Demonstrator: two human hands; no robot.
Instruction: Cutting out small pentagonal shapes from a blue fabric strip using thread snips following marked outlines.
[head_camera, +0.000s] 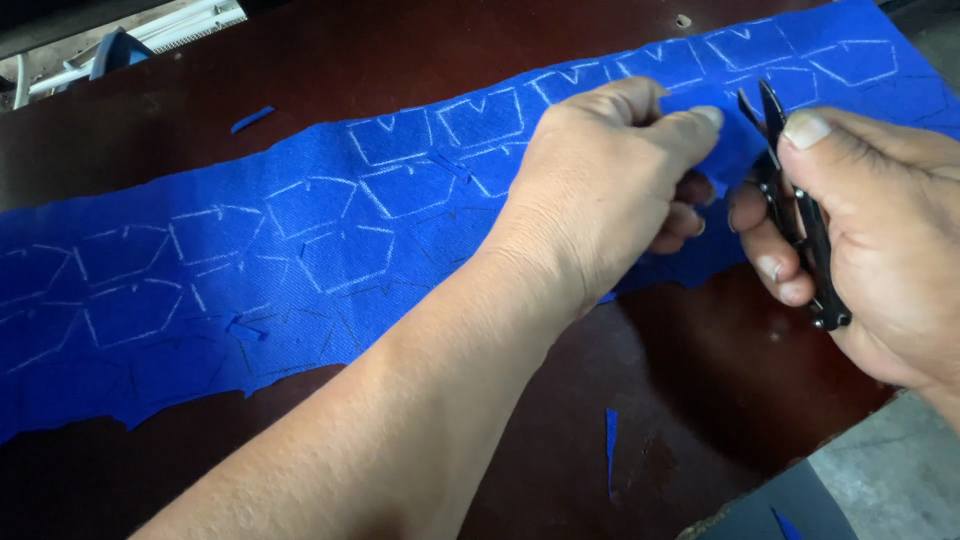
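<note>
1. A long strip of blue cloth (300, 250) lay across the dark brown bench (700, 400), marked all over with white chalk outlines.
2. The left hand (610, 190) pinched the cloth near its right end, thumb and fingers (705, 115) closed on a lifted fold.
3. The right hand (880, 250) gripped a pair of small black snips (800, 220), its fingers wrapped round the handle and the thumb pressed on top.
4. The blades pointed up, just beside the pinched fold; whether they touched the cloth could not be told.
5. Small blue scraps (611, 445) lay on the bench near its front edge, and another sliver (252, 119) lay beyond the cloth.
</note>
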